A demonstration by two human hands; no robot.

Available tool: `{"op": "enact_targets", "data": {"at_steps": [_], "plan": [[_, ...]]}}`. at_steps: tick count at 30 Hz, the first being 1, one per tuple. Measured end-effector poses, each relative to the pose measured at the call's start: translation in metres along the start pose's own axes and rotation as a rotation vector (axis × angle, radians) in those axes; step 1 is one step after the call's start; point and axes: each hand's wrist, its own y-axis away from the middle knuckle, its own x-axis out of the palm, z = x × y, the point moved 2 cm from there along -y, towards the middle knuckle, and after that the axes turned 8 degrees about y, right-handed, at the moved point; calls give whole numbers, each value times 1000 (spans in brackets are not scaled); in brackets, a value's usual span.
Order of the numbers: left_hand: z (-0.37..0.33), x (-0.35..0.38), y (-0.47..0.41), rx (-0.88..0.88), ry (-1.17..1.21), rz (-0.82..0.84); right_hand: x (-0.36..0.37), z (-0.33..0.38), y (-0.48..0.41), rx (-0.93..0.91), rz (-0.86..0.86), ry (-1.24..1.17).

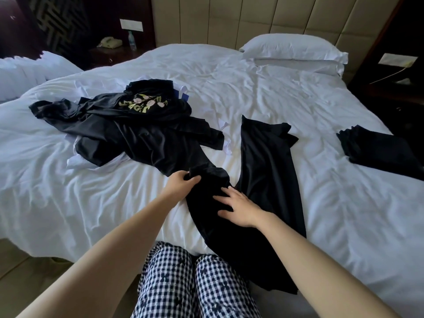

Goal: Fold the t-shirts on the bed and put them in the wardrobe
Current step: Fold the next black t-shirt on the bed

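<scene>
Head view shows 1 black t-shirt (pixel 268 171) spread on the bed (pixel 298 99) straight ahead. It is a long strip whose long axis runs from the near edge by the knees away toward the headboard. A bunched part turns off to the left at its middle. The left hand (pixel 181 183) grips that bunched part, with fingers and thumb curled round the cloth. The right hand (pixel 238 208) lies flat on the strip just beside it, fingers spread and holding nothing. The strip's far end lies beyond the right hand, which is the nearer of the 2 to it, so I judge the next fold would bring that end back toward the body.

To the left, touching the bunched part, lies 1 heap (pixel 137 127) of dark shirts. How many it holds I cannot tell, though 1 bears a yellow-green print. Well apart on the right rests 1 folded piece (pixel 380 150). 2 pillows (pixel 291 49) are stacked at the head. No wardrobe is in view.
</scene>
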Motion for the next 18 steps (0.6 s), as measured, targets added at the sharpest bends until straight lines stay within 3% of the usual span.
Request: {"op": "enact_targets", "data": {"at_steps": [4, 13, 16, 18], "plan": [[-25, 16, 18, 44, 217, -7, -9, -16, 28, -27, -130, -50], [-79, 93, 77, 177, 252, 120, 7, -85, 130, 210, -142, -22], [-85, 127, 93, 235, 137, 205, 13, -100, 160, 261, -160, -70], [-81, 151, 100, 296, -62, 267, 15, -104, 176, 273, -189, -106]]}}
